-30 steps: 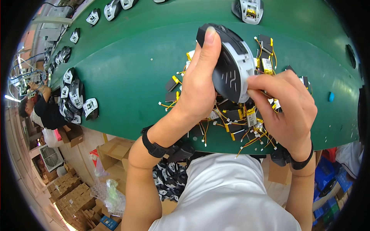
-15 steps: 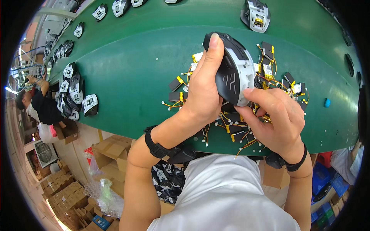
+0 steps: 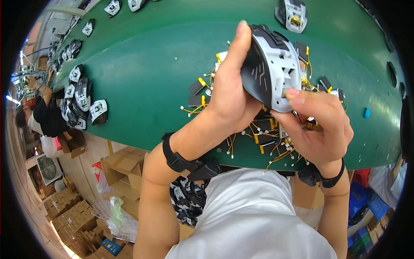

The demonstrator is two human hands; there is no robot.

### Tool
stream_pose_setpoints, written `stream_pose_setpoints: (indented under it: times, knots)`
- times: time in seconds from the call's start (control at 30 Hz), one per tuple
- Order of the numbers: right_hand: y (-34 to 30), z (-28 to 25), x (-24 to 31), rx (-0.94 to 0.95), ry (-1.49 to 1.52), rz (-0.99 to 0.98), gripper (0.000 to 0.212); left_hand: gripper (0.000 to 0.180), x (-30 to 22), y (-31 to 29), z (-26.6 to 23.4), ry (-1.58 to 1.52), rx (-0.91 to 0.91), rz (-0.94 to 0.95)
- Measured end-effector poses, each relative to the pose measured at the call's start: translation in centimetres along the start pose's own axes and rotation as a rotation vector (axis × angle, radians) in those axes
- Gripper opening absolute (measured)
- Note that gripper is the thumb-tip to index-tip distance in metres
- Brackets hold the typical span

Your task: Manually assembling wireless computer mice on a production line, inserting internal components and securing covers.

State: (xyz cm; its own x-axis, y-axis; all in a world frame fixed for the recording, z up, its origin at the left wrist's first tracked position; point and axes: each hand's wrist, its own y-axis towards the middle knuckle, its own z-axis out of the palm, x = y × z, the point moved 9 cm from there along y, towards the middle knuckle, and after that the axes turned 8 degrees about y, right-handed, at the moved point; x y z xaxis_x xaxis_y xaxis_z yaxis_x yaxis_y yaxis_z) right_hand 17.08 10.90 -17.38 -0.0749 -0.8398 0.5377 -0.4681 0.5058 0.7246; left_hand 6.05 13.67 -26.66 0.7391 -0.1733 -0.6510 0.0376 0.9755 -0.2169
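Head view: hands (image 3: 228, 88) hold black-and-white shell (image 3: 274, 64) above wired batteries (image 3: 265, 124).

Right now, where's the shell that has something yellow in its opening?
In the head view, that shell lies near the top edge, right of centre, on the green table, beyond the held shell in your left hand.

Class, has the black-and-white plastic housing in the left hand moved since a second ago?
Yes: the plastic housing moved right, closer in view to the blue lump.
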Motion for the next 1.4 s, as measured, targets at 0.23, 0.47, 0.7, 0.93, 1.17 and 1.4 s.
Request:
stream_pose_setpoints:
  times: [0.23,0.47,0.7,0.93,1.17,1.4]
  knots:
    - [0.0,-1.7,0.0,-0.008,0.064,0.080,0.038,0.065,0.0,-0.7,2.2,0.030,0.445,-0.048]
    - [0.9,-2.0,-0.2,-0.033,0.126,0.017,0.036,0.084,-1.5,-1.1,1.6,0.252,0.252,0.050]
    - [0.6,-1.9,0.0,-0.027,-0.004,-0.049,0.031,0.066,-1.2,-1.2,0.9,0.261,0.141,0.014]
    - [0.2,-1.9,-4.0,-0.104,0.276,0.230,0.041,0.065,-1.7,-0.9,1.6,0.357,0.179,0.137]
    - [-0.2,-1.7,-3.1,-0.192,0.580,0.303,0.067,0.077,-3.1,-1.8,3.6,0.089,0.325,0.245]
    - [0.7,-1.3,-1.5,0.020,0.295,0.193,0.076,0.094,-2.7,-1.5,2.7,0.168,0.322,0.362]
